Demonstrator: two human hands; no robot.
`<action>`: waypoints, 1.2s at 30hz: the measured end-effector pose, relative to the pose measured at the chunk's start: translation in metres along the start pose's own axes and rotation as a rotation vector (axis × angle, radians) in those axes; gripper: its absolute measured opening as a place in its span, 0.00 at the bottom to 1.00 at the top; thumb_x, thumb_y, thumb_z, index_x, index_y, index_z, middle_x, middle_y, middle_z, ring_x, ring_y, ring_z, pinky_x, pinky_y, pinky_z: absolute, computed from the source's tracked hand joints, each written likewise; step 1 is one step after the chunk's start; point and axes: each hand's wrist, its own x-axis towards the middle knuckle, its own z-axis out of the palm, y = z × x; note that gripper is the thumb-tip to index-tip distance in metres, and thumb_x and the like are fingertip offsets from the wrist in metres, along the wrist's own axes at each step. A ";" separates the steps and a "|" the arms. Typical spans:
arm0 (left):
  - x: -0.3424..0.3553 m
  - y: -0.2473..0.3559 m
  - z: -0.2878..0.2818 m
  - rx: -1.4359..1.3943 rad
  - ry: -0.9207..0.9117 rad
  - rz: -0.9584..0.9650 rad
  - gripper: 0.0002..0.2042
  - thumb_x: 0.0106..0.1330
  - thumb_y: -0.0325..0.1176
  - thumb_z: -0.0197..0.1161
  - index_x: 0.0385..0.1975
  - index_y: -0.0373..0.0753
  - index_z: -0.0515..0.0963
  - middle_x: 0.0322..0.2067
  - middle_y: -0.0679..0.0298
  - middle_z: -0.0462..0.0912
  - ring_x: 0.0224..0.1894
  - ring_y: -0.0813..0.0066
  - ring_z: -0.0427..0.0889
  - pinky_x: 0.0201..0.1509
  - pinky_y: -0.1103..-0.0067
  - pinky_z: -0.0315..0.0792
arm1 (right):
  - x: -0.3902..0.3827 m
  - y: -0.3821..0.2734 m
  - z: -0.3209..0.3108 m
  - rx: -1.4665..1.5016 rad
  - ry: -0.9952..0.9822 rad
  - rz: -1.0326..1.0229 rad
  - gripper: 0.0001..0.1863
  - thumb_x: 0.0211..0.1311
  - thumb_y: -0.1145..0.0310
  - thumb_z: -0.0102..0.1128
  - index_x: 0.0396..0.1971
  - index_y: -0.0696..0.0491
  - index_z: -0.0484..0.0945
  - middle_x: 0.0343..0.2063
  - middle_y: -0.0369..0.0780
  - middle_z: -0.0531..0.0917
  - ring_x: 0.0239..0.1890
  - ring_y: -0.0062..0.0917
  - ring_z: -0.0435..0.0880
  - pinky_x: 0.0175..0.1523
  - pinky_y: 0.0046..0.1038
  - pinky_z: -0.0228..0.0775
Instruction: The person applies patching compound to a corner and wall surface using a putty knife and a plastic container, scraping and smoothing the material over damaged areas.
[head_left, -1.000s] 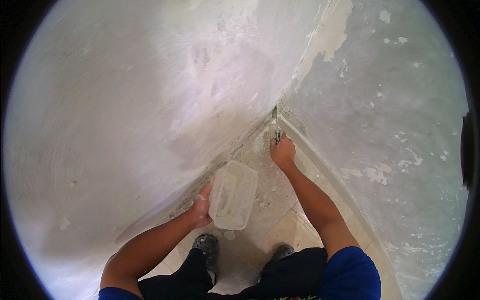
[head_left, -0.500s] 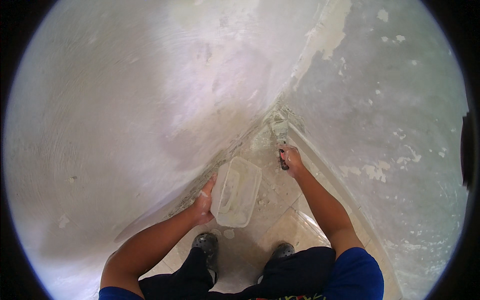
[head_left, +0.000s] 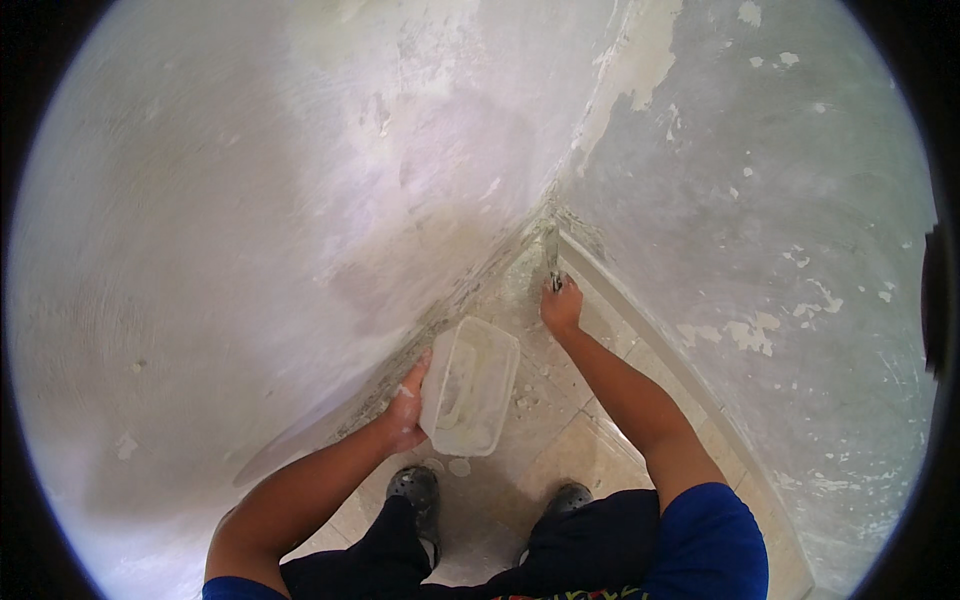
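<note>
My left hand (head_left: pixel 407 408) grips a translucent plastic tub (head_left: pixel 478 395) by its left side, over the floor. Whitish filler smears the tub's inside. My right hand (head_left: pixel 562 302) is closed round the handle of a putty knife (head_left: pixel 553 250), whose blade is seen nearly edge-on and points into the corner where two walls meet. The blade's tip is at the rough, filler-streaked foot of the corner (head_left: pixel 552 208); I cannot tell whether it touches. Most of the handle is hidden in my fist.
A pale smoothed wall (head_left: pixel 250 220) rises on the left, a greyer wall (head_left: pixel 800 200) with chipped patches on the right. A skirting strip (head_left: pixel 660 335) runs along the right wall's foot. Crumbs of filler (head_left: pixel 527 400) lie on the tiled floor (head_left: pixel 560 460) near my shoes (head_left: pixel 415 492).
My right hand has shifted slightly left and up and turned the putty knife from blade face showing to nearly edge-on. The left hand and tub have hardly moved.
</note>
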 end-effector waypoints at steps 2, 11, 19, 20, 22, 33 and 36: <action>-0.002 0.000 -0.002 0.009 0.040 0.000 0.38 0.76 0.66 0.37 0.73 0.40 0.62 0.67 0.53 0.72 0.66 0.58 0.75 0.71 0.63 0.68 | 0.006 -0.010 0.000 0.000 -0.102 0.044 0.14 0.61 0.67 0.62 0.39 0.64 0.79 0.35 0.58 0.83 0.41 0.56 0.83 0.49 0.48 0.75; 0.006 0.004 0.002 0.012 -0.024 0.004 0.38 0.76 0.66 0.36 0.73 0.40 0.62 0.67 0.54 0.72 0.66 0.58 0.75 0.72 0.62 0.68 | 0.043 -0.004 -0.036 -0.131 -0.126 -0.169 0.14 0.61 0.66 0.62 0.26 0.64 0.80 0.28 0.56 0.83 0.34 0.56 0.81 0.41 0.47 0.73; 0.010 0.008 0.010 0.021 -0.041 0.008 0.39 0.76 0.66 0.37 0.73 0.40 0.61 0.68 0.53 0.71 0.67 0.57 0.74 0.72 0.62 0.68 | 0.042 -0.013 -0.063 0.060 -0.142 0.008 0.18 0.64 0.62 0.62 0.28 0.66 0.81 0.29 0.59 0.81 0.36 0.56 0.81 0.44 0.46 0.72; 0.011 0.008 0.011 0.023 -0.032 0.001 0.39 0.76 0.66 0.37 0.73 0.40 0.62 0.68 0.53 0.71 0.67 0.57 0.74 0.72 0.62 0.68 | 0.042 -0.008 -0.063 0.018 -0.114 -0.059 0.18 0.66 0.62 0.62 0.27 0.65 0.81 0.25 0.56 0.81 0.31 0.49 0.81 0.40 0.44 0.71; 0.011 0.008 0.010 0.027 -0.012 0.000 0.39 0.76 0.67 0.37 0.73 0.40 0.62 0.68 0.53 0.71 0.67 0.57 0.74 0.72 0.62 0.67 | 0.040 -0.007 -0.059 -0.055 -0.063 -0.195 0.18 0.69 0.63 0.60 0.27 0.64 0.80 0.17 0.49 0.79 0.20 0.35 0.80 0.33 0.38 0.70; 0.006 0.008 -0.002 0.024 -0.005 0.024 0.41 0.74 0.69 0.39 0.74 0.41 0.61 0.68 0.53 0.71 0.67 0.57 0.74 0.72 0.61 0.67 | 0.060 -0.017 -0.066 -0.230 -0.097 -0.293 0.14 0.64 0.65 0.63 0.30 0.63 0.82 0.28 0.58 0.82 0.34 0.54 0.82 0.42 0.47 0.74; 0.006 0.009 -0.001 0.033 -0.003 0.023 0.41 0.73 0.70 0.39 0.73 0.41 0.61 0.68 0.53 0.71 0.67 0.56 0.74 0.72 0.61 0.67 | 0.045 -0.025 -0.065 -0.202 -0.044 -0.277 0.15 0.64 0.64 0.63 0.30 0.64 0.82 0.27 0.57 0.82 0.33 0.55 0.81 0.41 0.48 0.73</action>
